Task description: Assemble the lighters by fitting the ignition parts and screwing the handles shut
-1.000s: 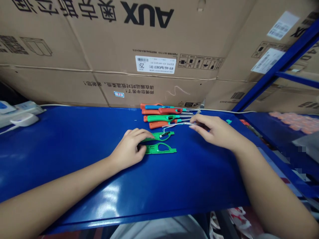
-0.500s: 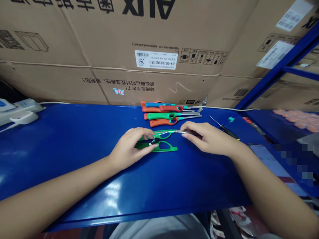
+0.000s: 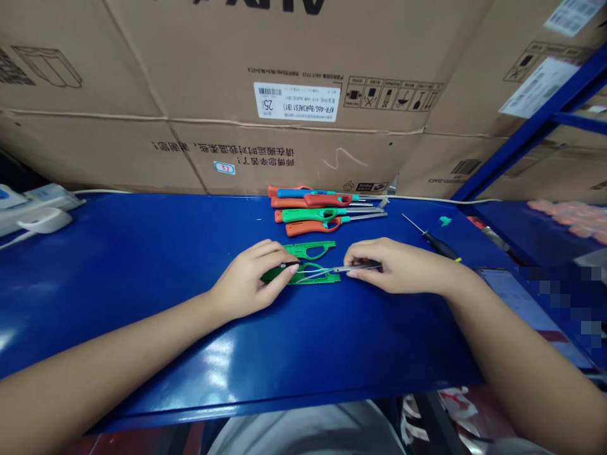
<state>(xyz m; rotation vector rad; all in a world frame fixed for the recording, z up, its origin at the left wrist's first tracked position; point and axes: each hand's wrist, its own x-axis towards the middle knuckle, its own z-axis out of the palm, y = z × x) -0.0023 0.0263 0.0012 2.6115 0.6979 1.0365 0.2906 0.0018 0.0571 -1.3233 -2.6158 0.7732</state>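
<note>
Two green lighter shell halves lie on the blue table, a far half (image 3: 327, 245) and a near half (image 3: 334, 278). My left hand (image 3: 249, 275) is closed over the handle end of the near half, pinching a small black part (image 3: 293, 263). Fingers hide most of that part. Thin pale wires (image 3: 313, 272) stretch from it to a slim metal lighter tube (image 3: 363, 268). My right hand (image 3: 398, 266) is closed on this tube, holding it lengthwise with its wired end over the front of the near half.
Several assembled lighters (image 3: 310, 226) lie behind the shells. To the right are a screwdriver (image 3: 439, 246), a teal scrap (image 3: 444, 220) and a phone-like screen (image 3: 526, 309). A tape roll (image 3: 45, 220) sits far left. A large cardboard box (image 3: 213, 139) stands along the back.
The metal tube has come nearer to me, from the far shell half to over the near one. My left fingers have closed in on the black part, and the wires run straighter.
</note>
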